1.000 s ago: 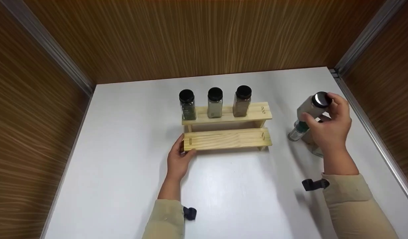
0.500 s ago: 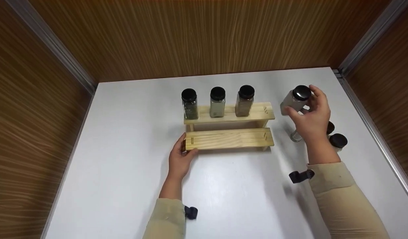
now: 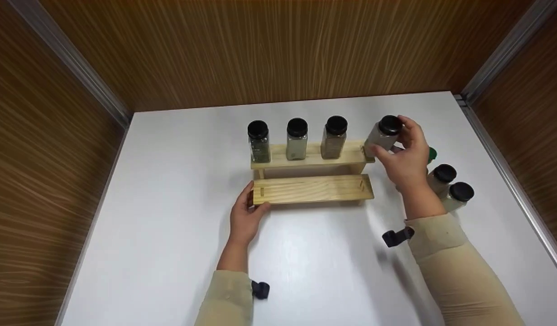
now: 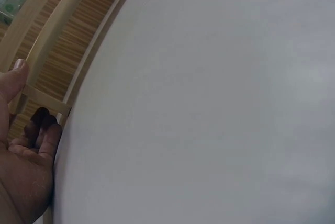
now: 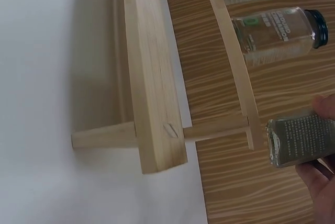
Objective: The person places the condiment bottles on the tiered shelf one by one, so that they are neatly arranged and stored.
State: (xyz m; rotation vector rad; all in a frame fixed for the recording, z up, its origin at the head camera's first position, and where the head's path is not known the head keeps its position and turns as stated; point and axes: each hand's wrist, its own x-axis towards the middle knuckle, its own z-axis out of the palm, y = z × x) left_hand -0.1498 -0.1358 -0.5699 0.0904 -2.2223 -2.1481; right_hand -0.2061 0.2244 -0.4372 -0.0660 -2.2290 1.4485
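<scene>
A two-tier wooden rack (image 3: 312, 189) stands on the white table. My left hand (image 3: 244, 219) grips the left end of its lower shelf, thumb in front; the left wrist view shows the thumb (image 4: 14, 80) against the wood. In my right hand (image 3: 407, 163) I hold a spice jar (image 3: 378, 138) with a black lid, tilted, at the right end of the upper shelf. The right wrist view shows the held jar's base (image 5: 275, 143) apart from the shelf. On the upper shelf stand a dark green jar (image 3: 260, 150), a pale jar (image 3: 296, 148) and a ground cinnamon jar (image 5: 277, 33).
Right of the rack, partly behind my right arm, are two black-lidded jars, one nearer the rack (image 3: 438, 181) and one farther right (image 3: 457, 197), and a green cap (image 3: 432, 155). Wood-grain panels (image 3: 278, 54) wall the table at the back and sides.
My right hand has carried the jar leftward from the group at the right to the upper shelf's right end. The left hand keeps its grip on the rack.
</scene>
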